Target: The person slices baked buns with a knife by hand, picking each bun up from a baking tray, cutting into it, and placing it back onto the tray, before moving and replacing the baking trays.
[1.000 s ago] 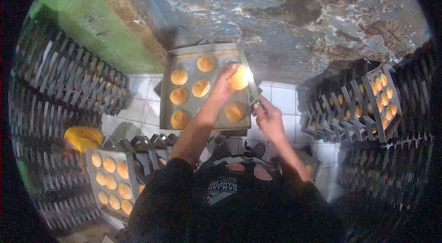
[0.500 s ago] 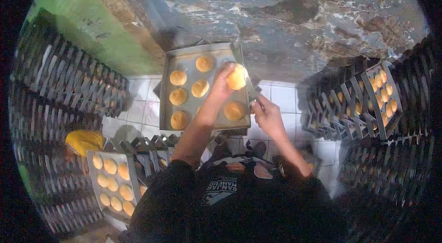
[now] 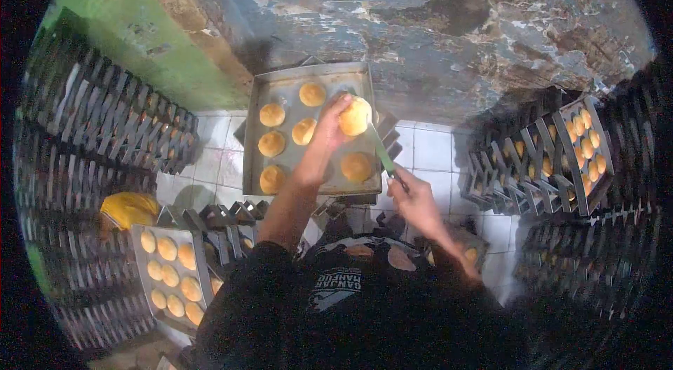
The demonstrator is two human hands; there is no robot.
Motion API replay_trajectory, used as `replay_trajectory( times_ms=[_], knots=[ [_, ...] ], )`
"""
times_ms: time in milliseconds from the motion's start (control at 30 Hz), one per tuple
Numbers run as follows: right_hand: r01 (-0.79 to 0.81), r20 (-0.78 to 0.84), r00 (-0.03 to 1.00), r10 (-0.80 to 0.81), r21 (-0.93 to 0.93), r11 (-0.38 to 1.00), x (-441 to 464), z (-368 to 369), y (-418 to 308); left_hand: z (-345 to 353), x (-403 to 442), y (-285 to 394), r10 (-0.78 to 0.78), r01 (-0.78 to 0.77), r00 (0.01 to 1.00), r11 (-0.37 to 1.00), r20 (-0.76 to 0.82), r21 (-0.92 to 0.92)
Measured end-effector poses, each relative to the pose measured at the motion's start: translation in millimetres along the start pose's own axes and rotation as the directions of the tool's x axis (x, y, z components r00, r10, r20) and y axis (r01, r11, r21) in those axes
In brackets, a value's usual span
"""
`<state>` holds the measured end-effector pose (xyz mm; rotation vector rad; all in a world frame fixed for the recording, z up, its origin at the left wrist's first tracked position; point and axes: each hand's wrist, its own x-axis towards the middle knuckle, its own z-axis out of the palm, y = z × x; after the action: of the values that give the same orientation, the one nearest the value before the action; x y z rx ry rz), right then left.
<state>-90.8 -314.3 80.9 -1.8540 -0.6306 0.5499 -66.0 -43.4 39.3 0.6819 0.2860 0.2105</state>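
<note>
My left hand (image 3: 332, 122) is closed around a round golden bun (image 3: 355, 116), held up above a metal baking tray (image 3: 291, 163). In my right hand (image 3: 414, 196), the fingers wrap the handle of a knife (image 3: 382, 151). Its long, narrow blade looks greenish and slants up to the left, with the tip at the bun's right side. Whether the tip has entered the bun I cannot tell. Several more buns, such as one bun (image 3: 357, 167) below my left hand, lie spaced out on the tray. My left hand and forearm hide part of the tray.
Stacked trays (image 3: 144, 125) stand on the left. More stacked trays (image 3: 522, 167) rise on the right, buns on the top one. A bun-filled tray (image 3: 168, 268) sits lower left, near a person in a yellow garment (image 3: 130, 210). Behind is a peeling wall (image 3: 456, 26); the floor is white tile (image 3: 432, 149).
The knife, blurred and reaching higher past the bun before, has drawn down toward me, its tip now at the bun's side. My right hand is slightly lower; the bun has shifted slightly left.
</note>
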Motion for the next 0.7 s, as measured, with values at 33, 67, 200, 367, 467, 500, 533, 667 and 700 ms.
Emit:
replay_trajectory(
  times_ms=[33,67,200,367,467,500,533,667,700],
  knots=[
    [-0.037,0.009,0.999,0.036,0.036,0.999,-4.9,-0.1,-4.1,1.4,-3.5,-0.5,0.002,-0.003,1.0,0.999,0.005,0.033],
    [-0.076,0.014,0.997,0.075,0.072,0.995,-8.4,0.2,-6.0,4.1,-6.8,-2.9,0.0,-0.001,1.0,0.998,0.013,0.067],
    [0.038,-0.046,0.998,-0.035,0.073,0.997,31.5,3.2,2.6,23.5,-10.7,-30.0,0.008,-0.01,1.0,0.996,0.024,0.088],
    [0.114,-0.04,0.992,-0.117,-0.054,0.992,7.3,0.7,11.2,-7.1,12.3,-18.3,0.018,-0.015,0.997,0.999,-0.076,0.045],
    [-0.209,0.04,0.978,0.207,0.064,0.976,-12.5,-2.7,-7.4,-3.9,4.2,-20.8,-0.002,0.004,0.997,0.999,-0.075,0.037],
    [-0.215,0.037,0.976,0.212,0.067,0.974,-5.2,1.1,2.2,2.6,0.0,-27.9,-0.009,0.012,0.997,0.999,-0.076,0.037],
    [-0.072,-0.016,0.997,0.073,0.019,0.997,11.6,7.0,19.6,11.7,-4.0,-38.7,-0.003,0.005,1.0,0.998,-0.031,0.067],
    [0.06,-0.053,0.996,-0.066,-0.107,0.992,54.4,8.1,24.6,24.3,-1.7,-52.5,0.046,-0.04,0.994,0.998,-0.1,0.058],
    [0.063,-0.052,0.996,-0.069,-0.107,0.992,50.0,7.5,23.2,20.8,3.4,-48.5,0.049,-0.043,0.994,0.997,-0.1,0.058]
  ],
)
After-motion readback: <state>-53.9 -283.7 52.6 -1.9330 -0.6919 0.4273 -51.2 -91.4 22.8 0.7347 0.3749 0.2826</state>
